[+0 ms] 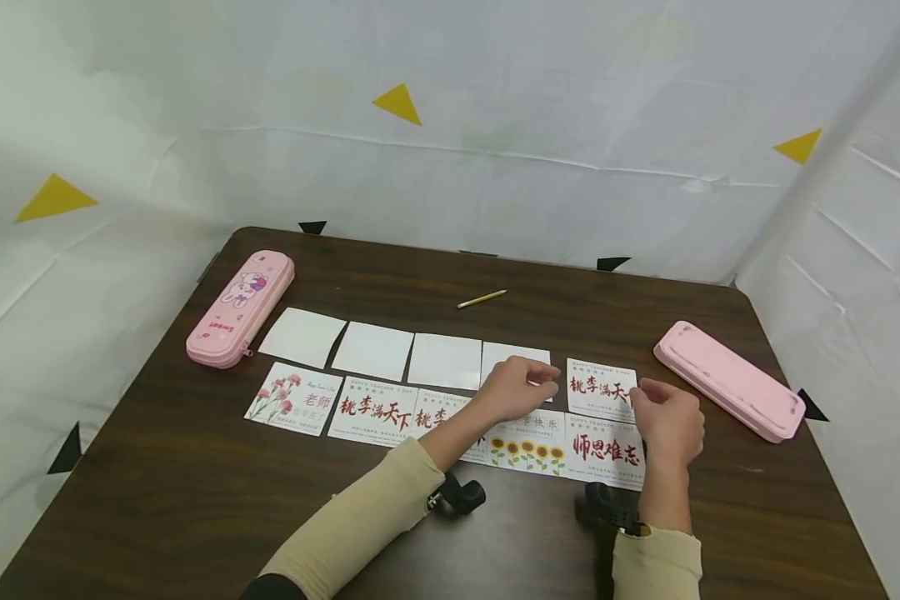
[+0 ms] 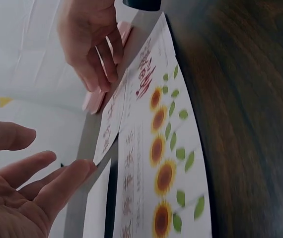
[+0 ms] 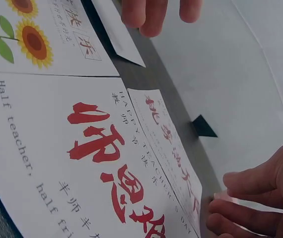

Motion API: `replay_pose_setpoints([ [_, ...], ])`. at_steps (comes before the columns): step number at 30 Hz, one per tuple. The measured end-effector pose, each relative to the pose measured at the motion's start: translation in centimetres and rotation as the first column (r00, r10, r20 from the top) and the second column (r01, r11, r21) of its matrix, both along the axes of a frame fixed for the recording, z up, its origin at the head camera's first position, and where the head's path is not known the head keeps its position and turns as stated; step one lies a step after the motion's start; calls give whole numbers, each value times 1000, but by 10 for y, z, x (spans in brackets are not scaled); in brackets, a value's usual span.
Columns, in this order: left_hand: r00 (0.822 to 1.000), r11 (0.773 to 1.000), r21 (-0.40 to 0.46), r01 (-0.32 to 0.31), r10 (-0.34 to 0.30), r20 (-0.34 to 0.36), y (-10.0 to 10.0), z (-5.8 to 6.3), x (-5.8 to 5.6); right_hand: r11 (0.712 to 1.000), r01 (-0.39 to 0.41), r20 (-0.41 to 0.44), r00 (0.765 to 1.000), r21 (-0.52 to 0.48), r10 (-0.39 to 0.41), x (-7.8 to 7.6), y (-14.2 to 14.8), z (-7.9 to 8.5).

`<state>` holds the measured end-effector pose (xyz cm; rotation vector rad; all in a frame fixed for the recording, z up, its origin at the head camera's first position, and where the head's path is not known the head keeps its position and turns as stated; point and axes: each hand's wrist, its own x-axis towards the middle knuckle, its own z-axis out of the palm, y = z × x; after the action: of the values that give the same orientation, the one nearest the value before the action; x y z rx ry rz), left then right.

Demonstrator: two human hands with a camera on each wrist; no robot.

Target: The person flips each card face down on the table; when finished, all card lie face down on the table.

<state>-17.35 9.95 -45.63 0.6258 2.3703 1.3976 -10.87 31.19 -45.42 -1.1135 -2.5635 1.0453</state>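
Note:
My left hand hovers over the fourth blank white card in the back row, its fingers loosely bent with nothing between them. At the right edge of a card with red brush characters, my right hand has its fingertips close to the corner. In the right wrist view, a gap shows between the thumb and fingers. Directly in front lies another red-lettered card, its left edge meeting a sunflower card. Farther left, red-lettered cards and a pink flower card continue the front row.
A pink pencil case with a rabbit picture lies at the table's left; a second pink case lies at the right. Behind the cards is a short yellow pencil. White sheeting hangs around the dark wooden table.

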Motion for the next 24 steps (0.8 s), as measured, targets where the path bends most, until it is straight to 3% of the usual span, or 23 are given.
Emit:
replay_pose_setpoints([
  [8, 996, 994, -70, 85, -83, 28, 21, 9, 6, 1000, -11, 82, 997, 21, 9, 4, 2, 1],
  [24, 998, 987, -154, 39, -30, 58, 35, 2, 4, 1000, 2, 109, 994, 9, -3, 7, 7, -1],
])
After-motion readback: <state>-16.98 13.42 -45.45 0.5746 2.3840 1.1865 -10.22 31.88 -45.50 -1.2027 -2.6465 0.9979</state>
